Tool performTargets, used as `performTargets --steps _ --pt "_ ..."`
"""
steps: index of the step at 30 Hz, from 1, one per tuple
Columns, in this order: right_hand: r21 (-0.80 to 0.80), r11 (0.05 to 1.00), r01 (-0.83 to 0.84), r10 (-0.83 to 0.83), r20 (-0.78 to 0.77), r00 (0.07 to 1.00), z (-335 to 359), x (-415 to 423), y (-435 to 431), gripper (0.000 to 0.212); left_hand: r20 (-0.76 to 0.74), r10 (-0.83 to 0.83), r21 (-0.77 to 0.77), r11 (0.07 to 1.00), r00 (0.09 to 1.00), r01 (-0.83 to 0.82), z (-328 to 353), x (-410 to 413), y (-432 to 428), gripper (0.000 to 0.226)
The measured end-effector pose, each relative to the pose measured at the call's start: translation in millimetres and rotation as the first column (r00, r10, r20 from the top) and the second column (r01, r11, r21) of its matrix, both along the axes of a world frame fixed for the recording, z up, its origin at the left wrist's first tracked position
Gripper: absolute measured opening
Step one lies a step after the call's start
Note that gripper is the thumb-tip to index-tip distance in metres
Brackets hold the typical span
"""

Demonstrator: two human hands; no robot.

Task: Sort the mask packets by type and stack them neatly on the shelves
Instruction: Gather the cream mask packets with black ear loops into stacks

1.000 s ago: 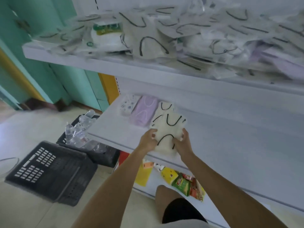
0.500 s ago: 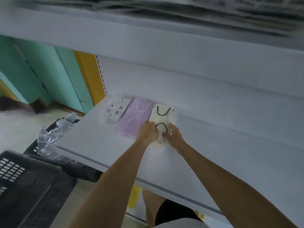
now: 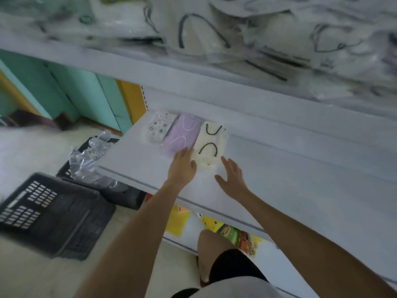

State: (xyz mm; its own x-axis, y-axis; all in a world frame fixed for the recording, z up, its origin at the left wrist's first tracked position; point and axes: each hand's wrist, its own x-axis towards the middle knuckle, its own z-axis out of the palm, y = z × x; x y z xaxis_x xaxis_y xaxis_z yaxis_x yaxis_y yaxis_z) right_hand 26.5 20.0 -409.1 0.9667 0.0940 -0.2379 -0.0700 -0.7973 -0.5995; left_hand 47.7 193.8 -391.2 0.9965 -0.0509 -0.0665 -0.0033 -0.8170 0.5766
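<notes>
Three stacks of mask packets lie side by side at the left end of the middle shelf: a patterned white stack, a purple stack and a cream stack with black ear loops. My left hand hovers with straight fingers at the near ends of the purple and cream stacks. My right hand is spread open just right of the cream stack, holding nothing. The upper shelf carries a blurred unsorted heap of mask packets.
Two black plastic crates stand on the floor to the left, the farther one holding crumpled clear plastic. A lower shelf shows yellow, green and red snack packets. My knee is below it. A teal wall is at the far left.
Both hands pushed the cream packets back onto their stack, then let go and drew back with fingers spread. The camera view tilted up, so the upper shelf's heap shows again.
</notes>
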Motion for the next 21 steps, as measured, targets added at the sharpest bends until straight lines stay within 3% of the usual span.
performTargets --steps 5,10,16,21 --pt "-0.074 0.971 -0.227 0.231 0.042 0.972 56 -75 0 0.06 -0.087 -0.024 0.04 0.999 0.996 0.028 34 -102 28 0.047" --pt "-0.113 0.896 -0.429 0.443 0.214 0.87 158 -132 23 0.051 -0.112 -0.03 0.038 0.999 0.993 0.034 76 -174 42 0.048" --pt "-0.091 0.826 -0.556 0.53 0.462 0.711 286 -171 50 0.039 0.22 -0.108 0.113 0.99 0.969 0.085 173 -190 40 0.04" --pt "-0.124 0.875 -0.468 0.42 0.675 0.607 364 -160 47 0.034 0.542 -0.096 0.034 0.995 0.835 0.093 262 -183 32 0.03"
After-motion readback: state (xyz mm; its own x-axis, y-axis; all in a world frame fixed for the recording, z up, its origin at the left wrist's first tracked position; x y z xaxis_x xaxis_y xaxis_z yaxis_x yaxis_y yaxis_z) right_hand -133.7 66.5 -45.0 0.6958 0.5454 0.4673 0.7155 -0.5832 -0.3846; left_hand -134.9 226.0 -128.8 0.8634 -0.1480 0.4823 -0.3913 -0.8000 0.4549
